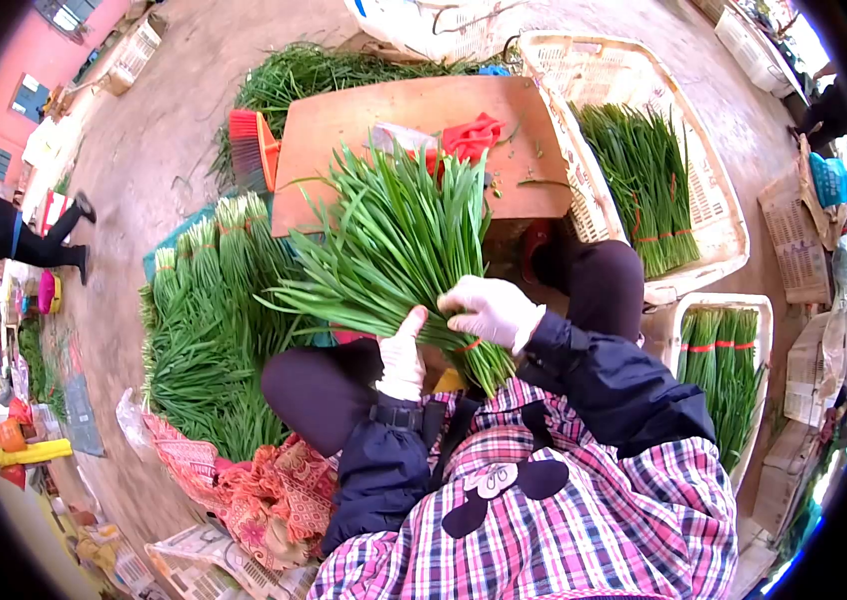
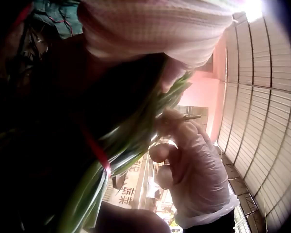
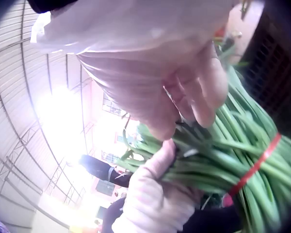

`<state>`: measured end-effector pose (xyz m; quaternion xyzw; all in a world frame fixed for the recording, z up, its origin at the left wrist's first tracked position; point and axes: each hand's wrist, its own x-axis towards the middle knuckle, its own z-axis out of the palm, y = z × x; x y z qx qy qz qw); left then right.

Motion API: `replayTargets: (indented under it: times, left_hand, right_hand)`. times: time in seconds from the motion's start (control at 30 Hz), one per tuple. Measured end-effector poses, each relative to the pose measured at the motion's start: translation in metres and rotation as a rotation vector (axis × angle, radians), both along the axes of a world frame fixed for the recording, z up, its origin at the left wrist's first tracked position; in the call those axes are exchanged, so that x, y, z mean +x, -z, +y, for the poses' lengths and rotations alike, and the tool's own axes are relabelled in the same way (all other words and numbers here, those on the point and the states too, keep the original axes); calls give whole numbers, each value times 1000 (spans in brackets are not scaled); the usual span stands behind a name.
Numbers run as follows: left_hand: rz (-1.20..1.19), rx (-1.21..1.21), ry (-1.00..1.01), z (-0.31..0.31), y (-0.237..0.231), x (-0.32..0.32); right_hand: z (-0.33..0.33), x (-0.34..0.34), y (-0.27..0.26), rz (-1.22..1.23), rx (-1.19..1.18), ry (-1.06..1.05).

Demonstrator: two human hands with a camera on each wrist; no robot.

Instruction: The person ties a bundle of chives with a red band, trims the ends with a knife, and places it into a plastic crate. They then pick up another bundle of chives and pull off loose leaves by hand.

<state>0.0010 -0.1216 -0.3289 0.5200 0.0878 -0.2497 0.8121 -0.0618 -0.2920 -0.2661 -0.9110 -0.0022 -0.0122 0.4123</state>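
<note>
A thick bundle of long green leaves (image 1: 394, 235) lies over the person's lap, leaf ends fanned toward the board, a red band (image 1: 471, 345) around its stalks. The gloved left hand (image 1: 403, 360) grips the bundle from the side, its thumb laid over the leaves, also seen in the right wrist view (image 3: 155, 204). Over the bundle's other side is the gloved right hand (image 1: 496, 312), fingers bent down at the leaves. In the left wrist view the right hand (image 2: 199, 170) pinches a thin stalk (image 2: 193, 117) at its fingertips. The right wrist view shows both thumbs close together.
A brown board (image 1: 334, 115) ahead holds a red cloth (image 1: 474, 135). Tied green bundles (image 1: 204, 340) lie at left beside a red brush (image 1: 252, 150). At right stand a large basket (image 1: 719, 200) and a smaller one (image 1: 764, 330), both with banded bundles. Someone walks at far left.
</note>
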Motion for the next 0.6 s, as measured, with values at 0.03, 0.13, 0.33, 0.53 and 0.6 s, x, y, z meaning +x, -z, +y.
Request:
replayTargets:
  times: [0.03, 0.13, 0.33, 0.53, 0.6]
  left_hand:
    - [-21, 31, 2, 2, 6, 1]
    - [56, 167, 24, 4, -9, 1]
    - [30, 169, 49, 4, -13, 1]
    - [-23, -39, 30, 7, 22, 5]
    - [-116, 57, 110, 12, 25, 8]
  right_hand:
    - [5, -2, 9, 14, 53, 21]
    - [13, -8, 26, 3, 292, 81]
    - [22, -19, 16, 529, 1019, 383]
    - [13, -25, -6, 623, 1023, -4]
    - [6, -21, -1, 551, 839, -284]
